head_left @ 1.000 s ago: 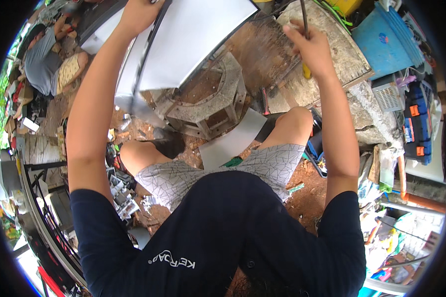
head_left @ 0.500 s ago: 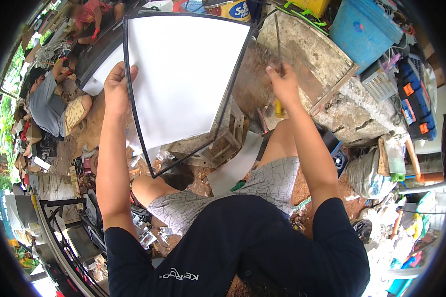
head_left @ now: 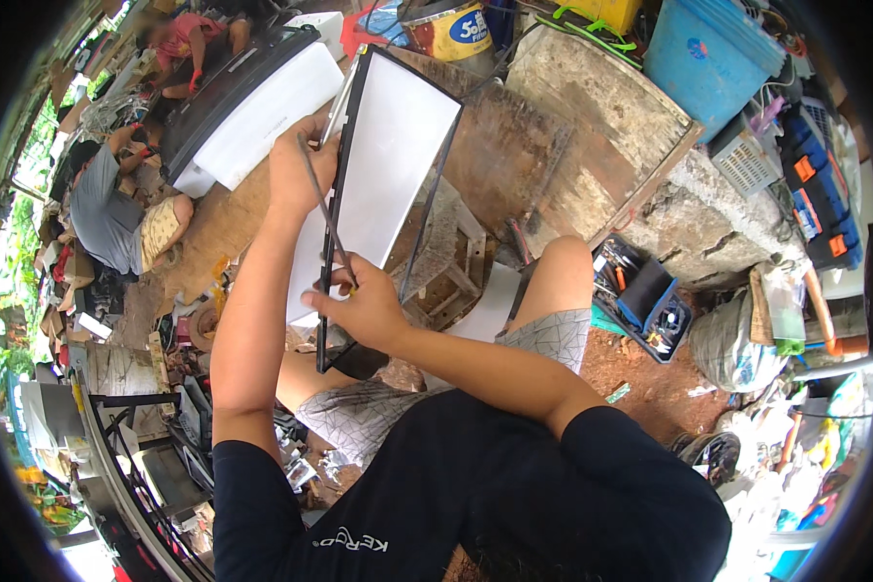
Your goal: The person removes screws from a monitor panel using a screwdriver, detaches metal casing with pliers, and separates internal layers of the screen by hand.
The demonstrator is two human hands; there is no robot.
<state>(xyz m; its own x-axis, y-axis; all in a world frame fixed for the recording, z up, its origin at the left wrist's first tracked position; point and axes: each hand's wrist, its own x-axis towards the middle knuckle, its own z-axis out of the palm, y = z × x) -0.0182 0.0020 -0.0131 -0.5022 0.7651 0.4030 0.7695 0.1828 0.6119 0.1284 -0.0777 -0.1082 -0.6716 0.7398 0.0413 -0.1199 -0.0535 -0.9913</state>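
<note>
Fingers of the right hand (head_left: 369, 308) are curled around the lower end of a thin dark rod (head_left: 327, 209), a little yellow showing at the grip; the rod slants up along the panel's near edge toward the other hand. Fingers of the left hand (head_left: 299, 170) are bent against the left edge of the black-framed white panel (head_left: 395, 145), gripping it, though their tips are partly hidden. That panel stands tilted in front of the person, above a many-sided stand (head_left: 473, 242). A pale sheet (head_left: 492, 296) lies between the knees. Beyond the right knee sits an open tool tray (head_left: 667, 339); farther out are a worn board (head_left: 597, 107) and a blue bucket (head_left: 713, 63). At upper left, two co-workers crouch near another white panel (head_left: 276, 112).
</note>
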